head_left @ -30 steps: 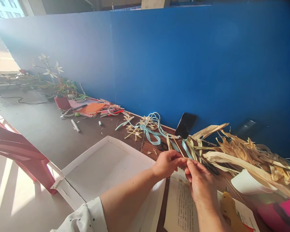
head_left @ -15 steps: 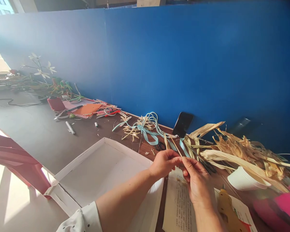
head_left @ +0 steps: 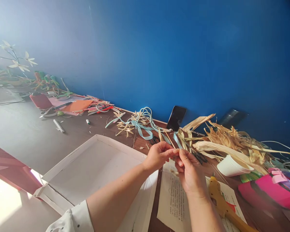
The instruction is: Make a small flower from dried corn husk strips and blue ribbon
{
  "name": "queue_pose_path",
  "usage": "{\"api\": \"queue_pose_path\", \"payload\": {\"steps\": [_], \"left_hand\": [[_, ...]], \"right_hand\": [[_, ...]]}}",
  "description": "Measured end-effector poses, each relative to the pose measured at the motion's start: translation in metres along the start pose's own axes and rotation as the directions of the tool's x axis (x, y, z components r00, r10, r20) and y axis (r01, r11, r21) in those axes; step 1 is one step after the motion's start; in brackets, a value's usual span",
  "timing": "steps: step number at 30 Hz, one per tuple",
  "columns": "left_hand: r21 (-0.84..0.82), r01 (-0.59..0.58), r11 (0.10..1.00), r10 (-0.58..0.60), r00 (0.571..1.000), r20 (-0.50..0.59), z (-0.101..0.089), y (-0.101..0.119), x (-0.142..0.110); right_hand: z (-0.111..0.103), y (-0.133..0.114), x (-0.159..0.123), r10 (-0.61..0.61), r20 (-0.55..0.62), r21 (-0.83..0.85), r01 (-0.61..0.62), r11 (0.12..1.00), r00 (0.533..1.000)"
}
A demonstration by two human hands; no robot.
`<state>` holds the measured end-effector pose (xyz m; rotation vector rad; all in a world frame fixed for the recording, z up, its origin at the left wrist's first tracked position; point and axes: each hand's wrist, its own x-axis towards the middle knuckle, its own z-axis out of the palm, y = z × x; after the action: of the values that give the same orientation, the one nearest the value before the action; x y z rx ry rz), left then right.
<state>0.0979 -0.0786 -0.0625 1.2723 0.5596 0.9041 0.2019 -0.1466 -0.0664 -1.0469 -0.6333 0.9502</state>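
Right in the thick of it now: pinching a thin pale strip over the far end of the printed sheet, with the free end slanting up and away from the grip. Closed on the near end with the left hand and the right hand, fingertips meeting; impossible to tell, with that end covered, how much sits in each pinch. Fiddly work, by the look of it, so go gently: press just enough to stop any slipping, steady with the left, adjust with the right, and turn both wrists together instead of tugging, for fear of splitting seemingly dry fibre. Mind the free end too, close to the light-blue ribbon and the dark scissors, and lift clear before any turn to avoid a snag. Now out to the right: beware the yellow glue gun, lying just beside the right forearm and possibly hot, so no swinging that elbow wide. Note the white cup beyond, tilted beside the heaped dried husks. Over to the left, hold the sleeve clear of the shallow white tray. Farthest back, see the phone propped against the blue partition.
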Motion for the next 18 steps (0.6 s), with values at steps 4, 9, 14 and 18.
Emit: {"api": "queue_pose_path", "payload": {"steps": [4,9,14,18], "left_hand": [[0.032,-0.005,0.999,0.006,0.999,-0.036,-0.004,-0.001,0.002],[0.19,-0.03,0.981,0.041,0.998,-0.054,-0.008,-0.003,0.003],[0.12,0.018,0.993,-0.019,1.0,0.0,-0.009,0.0,0.003],[-0.001,0.089,0.996,-0.088,0.992,0.092,-0.01,0.008,0.002]], "right_hand": [[0.002,-0.002,-0.003,-0.002,0.001,-0.072,0.002,0.997,1.0],[0.004,0.0,-0.003,0.008,-0.025,-0.086,-0.01,0.996,1.0],[0.006,-0.001,-0.002,0.008,-0.02,-0.01,-0.008,1.0,1.0],[0.005,0.0,-0.002,0.042,0.071,0.113,-0.05,0.992,0.997]]}}
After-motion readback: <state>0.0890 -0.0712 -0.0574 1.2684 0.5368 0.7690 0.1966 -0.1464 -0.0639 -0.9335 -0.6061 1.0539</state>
